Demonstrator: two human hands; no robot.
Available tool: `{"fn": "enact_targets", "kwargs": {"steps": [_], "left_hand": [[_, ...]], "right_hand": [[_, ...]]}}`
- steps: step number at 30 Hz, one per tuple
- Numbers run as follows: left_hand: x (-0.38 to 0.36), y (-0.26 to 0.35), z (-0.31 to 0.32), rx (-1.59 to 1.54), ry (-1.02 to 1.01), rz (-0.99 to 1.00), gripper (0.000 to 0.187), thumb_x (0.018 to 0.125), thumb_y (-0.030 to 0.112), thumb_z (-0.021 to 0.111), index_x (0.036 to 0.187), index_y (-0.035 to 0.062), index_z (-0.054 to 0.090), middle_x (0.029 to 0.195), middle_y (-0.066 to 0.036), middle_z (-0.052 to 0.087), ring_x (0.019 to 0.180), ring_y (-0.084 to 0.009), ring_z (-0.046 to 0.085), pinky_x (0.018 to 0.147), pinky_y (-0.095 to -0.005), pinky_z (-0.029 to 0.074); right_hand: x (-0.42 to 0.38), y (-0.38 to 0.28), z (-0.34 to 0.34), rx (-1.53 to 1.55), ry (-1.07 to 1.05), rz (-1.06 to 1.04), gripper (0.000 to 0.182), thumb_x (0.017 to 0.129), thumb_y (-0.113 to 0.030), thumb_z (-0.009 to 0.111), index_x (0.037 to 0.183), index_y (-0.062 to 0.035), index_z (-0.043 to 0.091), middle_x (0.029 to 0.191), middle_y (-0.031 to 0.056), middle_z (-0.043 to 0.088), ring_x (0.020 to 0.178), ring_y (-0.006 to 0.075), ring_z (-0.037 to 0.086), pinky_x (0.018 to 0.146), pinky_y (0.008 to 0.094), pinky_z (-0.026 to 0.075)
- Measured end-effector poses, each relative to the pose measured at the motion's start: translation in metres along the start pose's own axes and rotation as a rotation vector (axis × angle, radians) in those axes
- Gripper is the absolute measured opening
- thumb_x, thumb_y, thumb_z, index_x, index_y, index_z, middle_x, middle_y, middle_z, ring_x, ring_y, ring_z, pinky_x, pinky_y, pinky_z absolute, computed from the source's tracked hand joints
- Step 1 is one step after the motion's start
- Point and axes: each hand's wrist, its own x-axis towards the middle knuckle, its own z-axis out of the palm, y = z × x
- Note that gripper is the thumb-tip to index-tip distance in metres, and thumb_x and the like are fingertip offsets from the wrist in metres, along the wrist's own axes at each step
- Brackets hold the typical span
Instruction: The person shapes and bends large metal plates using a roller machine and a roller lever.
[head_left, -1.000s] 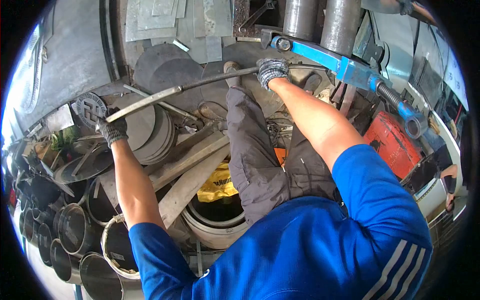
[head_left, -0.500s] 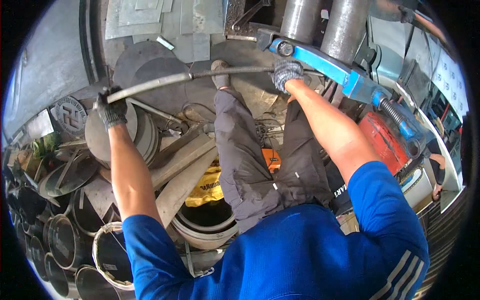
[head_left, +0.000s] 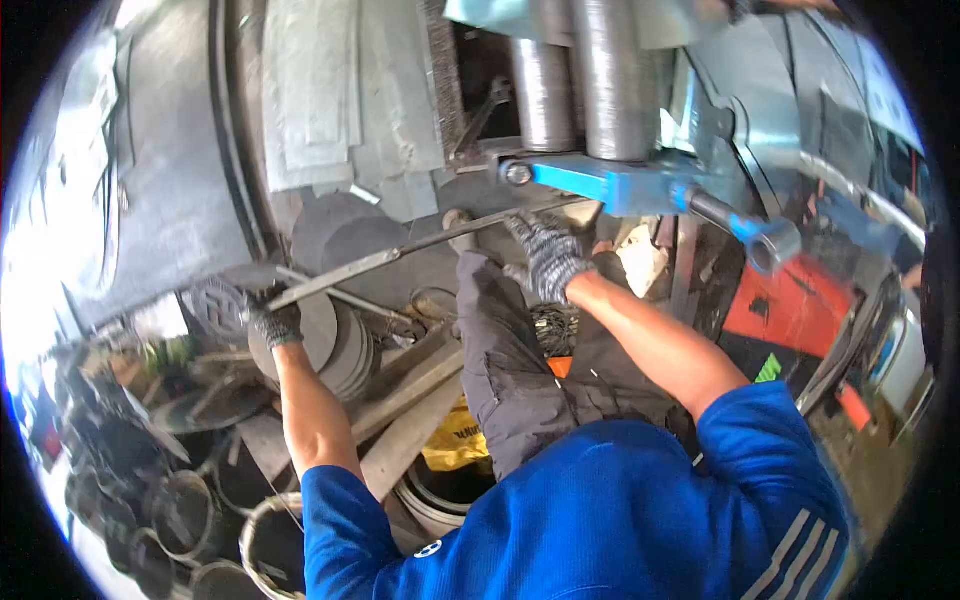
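Gripping the rod (head_left: 400,253) at its near end with your left hand (head_left: 274,324). Its long axis runs up-right toward your right hand (head_left: 547,255), whose fingers lie loose beside the far end.

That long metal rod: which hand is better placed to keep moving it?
Probably the left hand: it is closed around the end of the rod. The right hand has open fingers just under the rod, not gripping it.

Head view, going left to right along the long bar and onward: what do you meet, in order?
Left hand gripping the bar's end → long metal bar → right hand, apparently open beside the bar → blue machine frame → blue ring-ended handle → red object.
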Motion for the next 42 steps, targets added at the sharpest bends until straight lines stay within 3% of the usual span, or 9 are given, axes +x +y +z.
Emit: {"fn": "enact_targets", "kwargs": {"steps": [5, 8, 11, 15, 20, 25, 32, 41, 42], "left_hand": [[0.003, -0.023, -0.033, -2.993, 0.312, -0.812, 0.037, 0.095, 0.028, 0.049, 0.059, 0.0187, 0.048, 0.056, 0.003, 0.050, 0.059, -0.0194, 0.052, 0.074, -0.0371, 0.047], [-0.003, -0.031, -0.063, -2.935, 0.426, -1.129, 0.034, 0.091, 0.025, 0.048, 0.058, 0.0148, 0.046, 0.056, -0.001, 0.050, 0.057, -0.0211, 0.050, 0.071, -0.0403, 0.047], [-0.005, -0.039, -0.105, -2.829, 0.457, -1.273, 0.029, 0.089, 0.024, 0.049, 0.061, 0.0157, 0.047, 0.058, -0.001, 0.051, 0.056, -0.0213, 0.050, 0.072, -0.0399, 0.047], [-0.018, -0.048, -0.089, -2.853, 0.411, -1.071, 0.030, 0.089, 0.031, 0.051, 0.063, 0.0169, 0.047, 0.058, 0.000, 0.050, 0.059, -0.0210, 0.051, 0.073, -0.0394, 0.047], [-0.039, -0.065, -0.182, -2.779, 0.589, -0.889, 0.030, 0.093, 0.027, 0.048, 0.065, 0.0188, 0.044, 0.059, 0.002, 0.044, 0.057, -0.0155, 0.044, 0.063, -0.0342, 0.041], [-0.051, -0.077, -0.218, -2.802, 0.580, -1.021, 0.037, 0.093, 0.029, 0.048, 0.058, 0.0191, 0.045, 0.054, 0.002, 0.050, 0.054, -0.0181, 0.048, 0.067, -0.0384, 0.046], [-0.074, -0.099, -0.243, -2.364, 0.655, -0.613, 0.037, 0.095, 0.037, 0.050, 0.064, 0.0174, 0.046, 0.058, 0.003, 0.048, 0.058, -0.0192, 0.048, 0.074, -0.0405, 0.046], [-0.105, -0.064, -0.460, -2.504, 0.707, -1.118, 0.039, 0.100, 0.037, 0.039, 0.065, 0.0205, 0.043, 0.060, 0.004, 0.045, 0.061, -0.0138, 0.046, 0.072, -0.0374, 0.042], [-0.110, -0.086, -0.419, -2.228, 0.602, -0.716, 0.039, 0.100, 0.039, 0.038, 0.067, 0.0205, 0.044, 0.061, 0.004, 0.047, 0.062, -0.0146, 0.047, 0.074, -0.0375, 0.043]], "right_hand": [[-0.172, 0.032, -0.079, 0.537, 0.205, 0.265, 0.055, 0.095, -0.051, 0.052, 0.129, -0.0086, 0.060, 0.122, 0.0204, 0.064, 0.116, 0.0345, 0.060, 0.102, 0.0405, 0.044], [-0.254, 0.090, -0.135, 0.402, 0.501, 0.751, 0.044, 0.101, -0.039, 0.047, 0.124, -0.0050, 0.061, 0.106, 0.0214, 0.067, 0.100, 0.0378, 0.063, 0.095, 0.0397, 0.047], [-0.293, 0.174, -0.144, -0.102, 1.135, 0.623, 0.052, 0.097, -0.046, 0.051, 0.121, -0.0014, 0.063, 0.116, 0.0163, 0.067, 0.108, 0.0303, 0.062, 0.095, 0.0374, 0.046], [-0.247, 0.112, -0.236, 0.212, 1.164, 0.298, 0.050, 0.094, -0.047, 0.056, 0.117, -0.0030, 0.064, 0.117, 0.0169, 0.065, 0.110, 0.0321, 0.062, 0.095, 0.0415, 0.047], [-0.204, 0.125, -0.227, -0.171, 0.593, 0.153, 0.052, 0.094, -0.052, 0.052, 0.120, -0.0086, 0.064, 0.124, 0.0167, 0.063, 0.108, 0.0355, 0.061, 0.094, 0.0445, 0.048], [-0.191, 0.129, -0.208, 0.000, 0.903, 0.228, 0.056, 0.095, -0.057, 0.044, 0.117, -0.0115, 0.067, 0.112, 0.0191, 0.067, 0.103, 0.0380, 0.063, 0.091, 0.0479, 0.049], [-0.210, 0.112, -0.232, 0.225, 0.782, 0.315, 0.057, 0.097, -0.051, 0.043, 0.116, -0.0024, 0.066, 0.119, 0.0210, 0.065, 0.112, 0.0362, 0.061, 0.100, 0.0452, 0.045], [-0.202, 0.114, -0.222, 0.320, 1.148, 0.133, 0.045, 0.093, -0.046, 0.052, 0.086, -0.0054, 0.070, 0.079, 0.0199, 0.068, 0.074, 0.0387, 0.066, 0.071, 0.0508, 0.051], [-0.195, 0.118, -0.219, 0.346, 1.178, 0.108, 0.043, 0.092, -0.045, 0.052, 0.081, -0.0073, 0.070, 0.074, 0.0189, 0.068, 0.069, 0.0382, 0.066, 0.069, 0.0508, 0.051]]}}
